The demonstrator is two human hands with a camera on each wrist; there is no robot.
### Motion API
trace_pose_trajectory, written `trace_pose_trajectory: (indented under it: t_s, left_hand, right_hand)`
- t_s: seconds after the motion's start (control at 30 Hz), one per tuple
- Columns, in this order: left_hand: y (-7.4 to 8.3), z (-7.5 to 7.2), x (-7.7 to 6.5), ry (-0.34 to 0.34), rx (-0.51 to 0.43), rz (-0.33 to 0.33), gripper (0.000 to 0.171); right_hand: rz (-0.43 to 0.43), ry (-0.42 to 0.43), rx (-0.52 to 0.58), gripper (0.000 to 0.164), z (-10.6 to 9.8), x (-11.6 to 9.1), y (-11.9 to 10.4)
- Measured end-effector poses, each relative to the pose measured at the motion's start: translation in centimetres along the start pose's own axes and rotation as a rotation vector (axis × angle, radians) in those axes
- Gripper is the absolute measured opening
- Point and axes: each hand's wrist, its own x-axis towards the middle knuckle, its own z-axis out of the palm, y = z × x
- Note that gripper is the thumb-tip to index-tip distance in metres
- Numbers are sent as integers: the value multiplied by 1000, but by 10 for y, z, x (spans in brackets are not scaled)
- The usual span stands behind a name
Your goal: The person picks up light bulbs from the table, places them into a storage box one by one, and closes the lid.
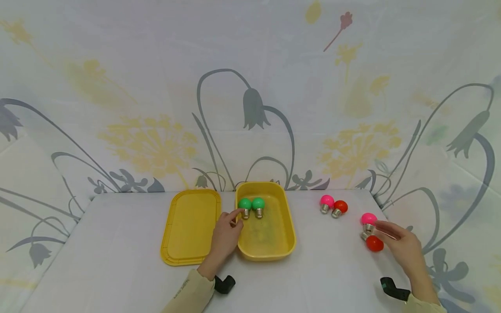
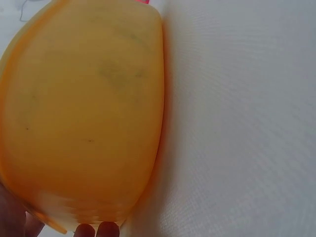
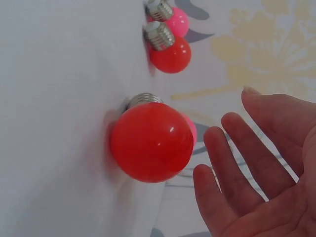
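My left hand (image 1: pixel 228 231) grips the left rim of a yellow plastic box (image 1: pixel 287 226). One finger reaches over the rim beside a green light bulb (image 1: pixel 245 203), and fingertips (image 2: pixel 107 230) show against the outer wall in the left wrist view. A second green bulb (image 1: pixel 258 203) lies alongside in the box. On the right, my right hand (image 1: pixel 403 245) hovers with spread, slightly bent fingers beside a pink bulb (image 1: pixel 369 218) and a red bulb (image 1: pixel 374 244). In the right wrist view, a gap separates those fingers from the red bulb (image 3: pixel 152 142), which partly hides the pink one.
A flat yellow lid (image 1: pixel 190 228) lies left of the box. Farther back, another pink bulb (image 1: pixel 326 201) and another red bulb (image 1: pixel 341 206) lie together on the white tabletop (image 1: pixel 313 278). A flower-patterned cloth (image 1: pixel 250 143) hangs behind the table.
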Motion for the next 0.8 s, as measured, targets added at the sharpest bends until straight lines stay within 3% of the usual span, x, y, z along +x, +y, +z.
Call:
trace_pose_trajectory:
  t_s: [0.3, 0.53, 0.8]
  left_hand:
    - [0, 0, -1, 4, -5, 3, 33]
    - [1, -1, -1, 0, -6, 8, 33]
    - [1, -1, 0, -6, 2, 13, 32]
  right_hand:
    - [86, -27, -3, 49, 1, -4, 11]
    - [48, 9, -38, 46, 6, -2, 20]
    - [44, -49, -121, 46, 6, -1, 19]
